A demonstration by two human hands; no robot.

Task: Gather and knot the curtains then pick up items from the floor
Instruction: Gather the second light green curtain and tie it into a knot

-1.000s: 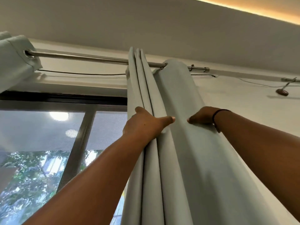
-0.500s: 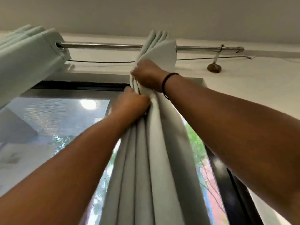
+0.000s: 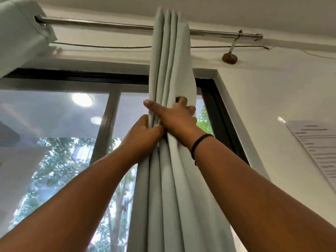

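Two hands meet on the bunched curtain [image 3: 171, 70], which hangs in tight pleats from the metal rod [image 3: 101, 25] in front of the window [image 3: 60, 142]. The left hand [image 3: 143, 135] is clenched round the left side of the bundle, its fingers curled into the folds. The right hand [image 3: 176, 118] sits just above it and touching it, the thumb stretched across the front of the pleats to their left edge and the fingers wrapped behind the right side, so it too grasps the cloth. A dark band [image 3: 199, 145] circles the right wrist.

A second curtain [image 3: 20, 35] is gathered at the far left end of the rod, well apart from the first. A thin wire [image 3: 101, 46] runs along the wall below the rod. Near the rod's right end a small brown knob [image 3: 229, 58] hangs on a strap against the wall. A printed sheet of paper [image 3: 316, 148] is stuck to the wall at the right; its text is too blurred to read. The gathered cloth hides part of the window's dark frame [image 3: 223, 113], and both forearms cover the lower glass. Trees show through the pane, with a round lamp reflection [image 3: 82, 99] above them.
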